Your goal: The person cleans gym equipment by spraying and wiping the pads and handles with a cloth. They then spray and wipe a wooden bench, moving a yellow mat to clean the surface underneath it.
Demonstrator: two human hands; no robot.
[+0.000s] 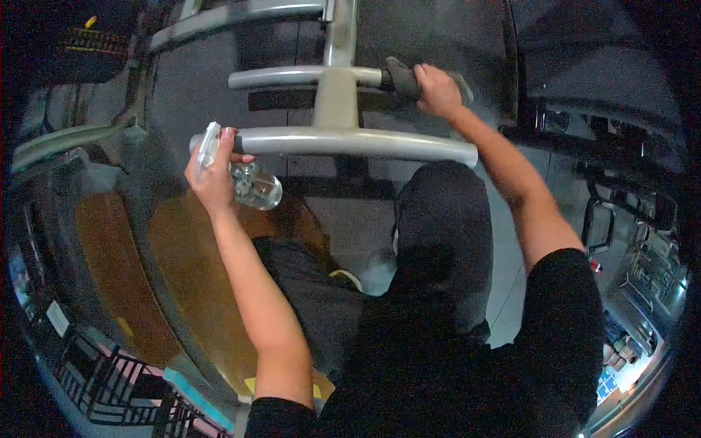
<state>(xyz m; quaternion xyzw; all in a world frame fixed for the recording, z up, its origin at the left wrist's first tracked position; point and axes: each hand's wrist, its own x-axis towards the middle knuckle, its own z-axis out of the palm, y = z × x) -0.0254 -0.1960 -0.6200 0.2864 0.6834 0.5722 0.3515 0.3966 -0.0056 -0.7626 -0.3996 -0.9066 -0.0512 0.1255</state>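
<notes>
My left hand (212,175) is closed around the neck of a clear spray bottle (259,190) with a white trigger head. The bottle is tilted, its base pointing right, by the left end of a thick silver crossbar (350,141). My right hand (439,89) grips a dark grey cloth (401,79), which is wrapped against the right end of a shorter silver bar (277,77) farther away. Both bars join one upright metal post (336,102). The fingertips of my right hand are partly hidden in the cloth.
Another silver frame tube (241,20) runs across the top. To the left lie brown-orange panels (182,255). Black racks (124,387) stand at lower left, and metal-framed equipment (650,270) is at the right. My legs are beneath the near bar.
</notes>
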